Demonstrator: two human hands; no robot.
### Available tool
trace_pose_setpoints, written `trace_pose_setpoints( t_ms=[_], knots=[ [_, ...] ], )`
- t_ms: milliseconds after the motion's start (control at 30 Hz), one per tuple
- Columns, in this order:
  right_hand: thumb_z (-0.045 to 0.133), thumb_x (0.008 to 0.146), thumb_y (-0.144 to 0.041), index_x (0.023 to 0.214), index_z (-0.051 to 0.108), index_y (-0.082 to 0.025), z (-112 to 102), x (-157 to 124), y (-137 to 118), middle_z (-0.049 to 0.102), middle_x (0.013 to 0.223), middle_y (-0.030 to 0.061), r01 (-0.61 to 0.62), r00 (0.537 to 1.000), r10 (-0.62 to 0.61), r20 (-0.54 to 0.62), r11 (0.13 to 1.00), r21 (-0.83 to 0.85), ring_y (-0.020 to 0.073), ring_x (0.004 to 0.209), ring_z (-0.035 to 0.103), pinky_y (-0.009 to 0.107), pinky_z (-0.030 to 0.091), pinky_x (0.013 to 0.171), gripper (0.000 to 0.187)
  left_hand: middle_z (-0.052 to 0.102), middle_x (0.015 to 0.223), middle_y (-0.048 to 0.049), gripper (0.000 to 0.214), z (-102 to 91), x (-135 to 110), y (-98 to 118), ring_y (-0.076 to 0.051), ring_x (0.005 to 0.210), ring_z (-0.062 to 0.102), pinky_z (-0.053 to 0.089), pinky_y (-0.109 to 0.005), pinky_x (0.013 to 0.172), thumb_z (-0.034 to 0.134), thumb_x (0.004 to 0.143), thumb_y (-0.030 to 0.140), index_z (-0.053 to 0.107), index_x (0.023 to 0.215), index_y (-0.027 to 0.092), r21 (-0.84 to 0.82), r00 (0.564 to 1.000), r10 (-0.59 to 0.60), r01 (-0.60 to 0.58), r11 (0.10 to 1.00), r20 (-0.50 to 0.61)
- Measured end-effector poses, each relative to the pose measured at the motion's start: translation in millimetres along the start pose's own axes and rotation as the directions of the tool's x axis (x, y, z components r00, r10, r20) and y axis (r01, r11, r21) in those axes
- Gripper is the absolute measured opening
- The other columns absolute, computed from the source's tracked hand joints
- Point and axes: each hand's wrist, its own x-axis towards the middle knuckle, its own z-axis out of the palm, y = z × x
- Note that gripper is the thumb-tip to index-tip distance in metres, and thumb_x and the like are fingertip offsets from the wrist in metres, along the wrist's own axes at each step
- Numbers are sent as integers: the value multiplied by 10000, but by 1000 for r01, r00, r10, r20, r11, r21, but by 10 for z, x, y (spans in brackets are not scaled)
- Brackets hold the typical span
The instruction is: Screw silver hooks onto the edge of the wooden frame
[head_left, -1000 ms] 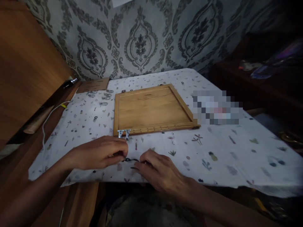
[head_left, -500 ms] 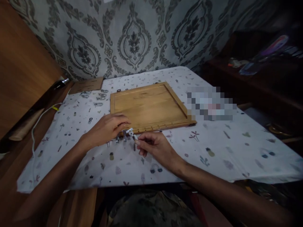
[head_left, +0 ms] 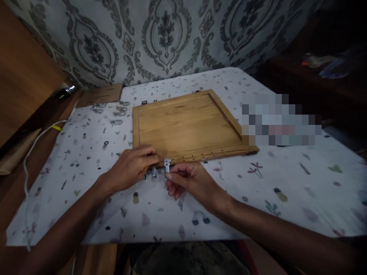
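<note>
A framed wooden board (head_left: pixel 183 124) lies on the table, with a row of small dark holes along its near edge. My right hand (head_left: pixel 190 179) pinches a small silver metal hook (head_left: pixel 167 166) between thumb and fingertips, its upper end against that edge. Curled over the board's near left corner, my left hand (head_left: pixel 133 166) grips the edge; its thumb is mostly hidden. Another metal hook (head_left: pixel 154 171) hangs from the near edge between my hands. A darker piece beside it is partly covered by my left fingers.
Several silver clip-like metal pieces (head_left: pixel 116 122) lie left of the board. Behind them is a brown cardboard sheet (head_left: pixel 100 95). A white cable (head_left: pixel 26 168) runs along the left side of the patterned tablecloth (head_left: pixel 229 229). A blurred-out object sits right of the board.
My right hand has turned the hook from slanted to nearly upright and brought it against the board's edge. My left hand stays at the corner. The head view has shifted slightly.
</note>
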Motion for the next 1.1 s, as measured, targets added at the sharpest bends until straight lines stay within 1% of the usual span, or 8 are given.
trace_pose_setpoints(
  t_ms=[100, 267, 400, 567, 800, 900, 1100],
  knots=[
    [846, 689, -478, 702, 629, -159, -8, 7, -17, 688, 637, -2, -7, 1000, 7, 17, 1000, -1, 91, 518, 638, 205, 510, 481, 386, 710, 991, -53, 399, 28, -24, -5, -166, 867, 683, 548, -258, 696, 435, 958, 28, 715, 1175, 213, 36, 999, 27, -26, 999, -28],
    [816, 737, -444, 701, 628, -154, -44, 33, -16, 659, 586, -14, -18, 999, 18, 49, 1000, -18, 68, 480, 593, 188, 483, 473, 347, 704, 1003, -52, 417, 30, -47, -9, -162, 879, 681, 554, -250, 695, 444, 968, 29, 712, 1215, 233, 42, 999, 28, -27, 999, -32],
    [833, 726, -451, 707, 621, -159, -51, 54, -5, 660, 604, -20, -29, 997, 31, 71, 999, -26, 69, 488, 595, 185, 478, 465, 361, 702, 985, -53, 406, 20, -57, -11, -149, 832, 679, 553, -241, 675, 429, 983, 38, 731, 1174, 230, 50, 998, 47, -44, 998, -45],
    [846, 694, -494, 693, 619, -157, -25, 65, -32, 654, 610, -19, -31, 996, 33, 81, 999, -28, 58, 491, 585, 175, 466, 461, 406, 701, 971, -58, 377, 10, -65, -7, -156, 837, 684, 567, -253, 670, 438, 986, 41, 733, 1148, 211, 54, 996, 65, -62, 997, -55],
    [790, 730, -453, 697, 599, -170, -34, 67, -58, 634, 592, -30, -24, 995, 30, 100, 998, -63, 53, 475, 562, 176, 449, 449, 343, 715, 943, -53, 367, 22, -53, 5, -150, 823, 685, 559, -236, 633, 409, 989, 38, 725, 1098, 191, 108, 993, 84, -75, 991, -79],
    [772, 750, -473, 695, 590, -167, -40, 72, -68, 624, 594, -26, -12, 994, 22, 103, 995, -99, 54, 481, 552, 176, 440, 447, 361, 712, 943, -64, 314, 33, -61, 3, -159, 827, 687, 561, -242, 632, 430, 996, 56, 714, 1071, 166, 129, 992, 94, -84, 988, -80],
    [786, 745, -482, 719, 581, -164, -47, 72, -82, 617, 629, -25, -24, 993, 36, 110, 994, -107, 54, 492, 549, 175, 436, 444, 379, 711, 951, -73, 294, 46, -77, -3, -176, 845, 688, 571, -263, 641, 451, 981, 43, 690, 1121, 141, 125, 991, 106, -95, 988, -86]
  ],
)
